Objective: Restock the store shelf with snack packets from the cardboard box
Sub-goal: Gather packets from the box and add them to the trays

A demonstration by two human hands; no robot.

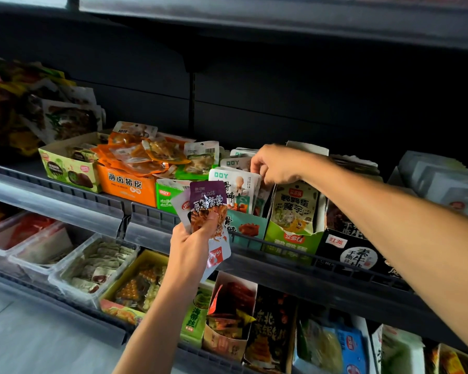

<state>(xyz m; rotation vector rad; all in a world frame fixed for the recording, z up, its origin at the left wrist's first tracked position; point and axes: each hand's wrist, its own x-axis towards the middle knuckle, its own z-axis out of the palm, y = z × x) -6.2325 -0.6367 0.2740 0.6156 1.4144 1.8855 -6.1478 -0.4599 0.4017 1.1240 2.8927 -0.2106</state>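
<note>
snack packets (206,209) gripped in left hand (191,240), right hand (274,164) on shelved packets (237,184)

"ddy" stood on the white packet (234,184) and the green box (168,197); "泡卤猪皮" on the orange box (126,184); "红派" on the black box (346,247); "海带丝" on the lower green carton (196,319).

A shop: a dark tiered shelf (173,220) carries open display cartons of packaged snacks, among them an orange carton (127,186); clear trays (73,268) of packets sit below that carton.
</note>
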